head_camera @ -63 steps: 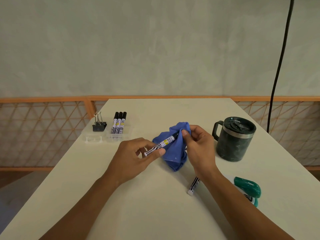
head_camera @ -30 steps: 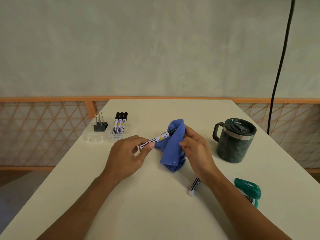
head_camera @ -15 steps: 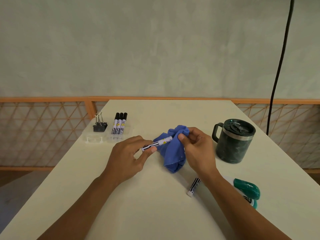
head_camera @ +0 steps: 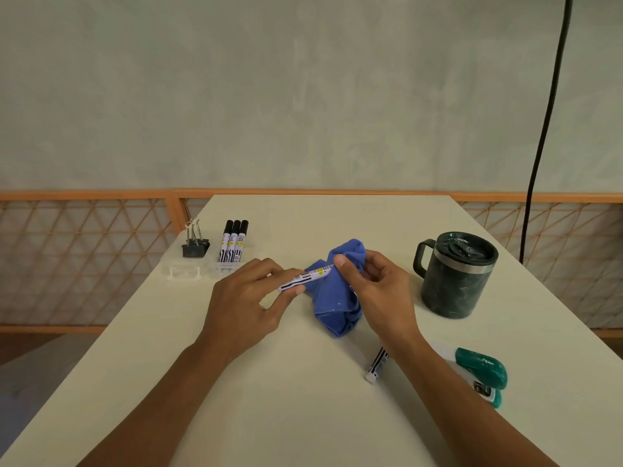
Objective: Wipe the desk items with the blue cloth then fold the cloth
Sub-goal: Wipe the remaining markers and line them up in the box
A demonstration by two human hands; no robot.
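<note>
Left hand [head_camera: 247,303] pinches a white marker [head_camera: 305,278] by its near end; right hand [head_camera: 377,291] holds the blue cloth [head_camera: 333,298] bunched round the marker's far end. Cloth's lower folds rest on the counter [head_camera: 303,399]. Dark lidded mug [head_camera: 455,276] stands to the right.

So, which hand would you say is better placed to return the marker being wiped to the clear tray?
Probably the left hand: it pinches the white striped marker, with the clear plastic tray nearer it; the right hand grips the blue cloth.
</note>
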